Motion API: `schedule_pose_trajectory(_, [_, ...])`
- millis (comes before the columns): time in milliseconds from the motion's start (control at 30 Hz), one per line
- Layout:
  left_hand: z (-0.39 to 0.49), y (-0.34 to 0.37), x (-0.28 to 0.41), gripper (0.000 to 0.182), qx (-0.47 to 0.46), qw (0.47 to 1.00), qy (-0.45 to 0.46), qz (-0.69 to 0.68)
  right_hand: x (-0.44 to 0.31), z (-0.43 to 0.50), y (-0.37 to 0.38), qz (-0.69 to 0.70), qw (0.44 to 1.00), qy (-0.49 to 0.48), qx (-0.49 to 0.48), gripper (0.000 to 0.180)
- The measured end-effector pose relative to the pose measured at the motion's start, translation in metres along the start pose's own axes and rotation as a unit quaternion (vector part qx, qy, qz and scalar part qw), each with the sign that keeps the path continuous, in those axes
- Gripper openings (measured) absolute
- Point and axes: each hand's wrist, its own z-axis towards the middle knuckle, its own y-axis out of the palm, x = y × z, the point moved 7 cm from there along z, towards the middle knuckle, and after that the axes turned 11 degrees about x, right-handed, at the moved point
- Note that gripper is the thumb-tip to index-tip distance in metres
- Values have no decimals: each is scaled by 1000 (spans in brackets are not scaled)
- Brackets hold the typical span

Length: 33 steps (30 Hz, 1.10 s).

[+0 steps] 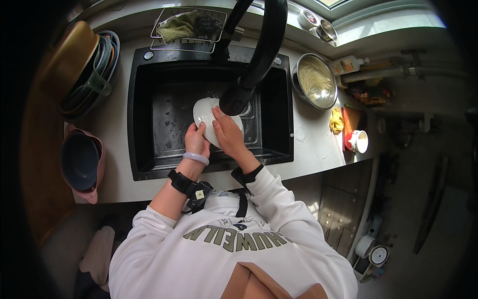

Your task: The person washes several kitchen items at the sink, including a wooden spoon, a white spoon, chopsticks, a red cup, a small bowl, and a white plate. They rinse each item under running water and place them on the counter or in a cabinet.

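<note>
A white plate is tilted over the black sink, below the black faucet. My left hand grips its near left edge, with the thumb on the upper face. Flat against the plate's face, fingers together, lies my right hand. Part of the plate is hidden behind the right hand and the faucet head. Whether water is running cannot be told clearly. Wet spots show on the sink's bottom, and the drain sits partly behind the faucet.
Stacked basins and colanders and a pink basin holding a dark bowl stand left. Behind the sink is a wire rack with a cloth. At right are a metal bowl of pale strands, a yellow cloth and a red-and-white cup.
</note>
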Motion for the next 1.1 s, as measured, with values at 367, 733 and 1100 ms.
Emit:
schedule_pose_trajectory(367, [6, -11, -17, 25, 19, 999, -39, -21, 88, -9, -1, -10, 991, 99, -89, 44])
schedule_pose_trajectory(733, [30, -1, 9, 23, -97, 987, -129, -11, 139, -51, -12, 600, 644, 463, 105, 38])
schedule_pose_trajectory(1100, [71, 16, 12, 44, -29, 832, 262, 488, 85, -52, -29, 690, 538, 471, 111, 37])
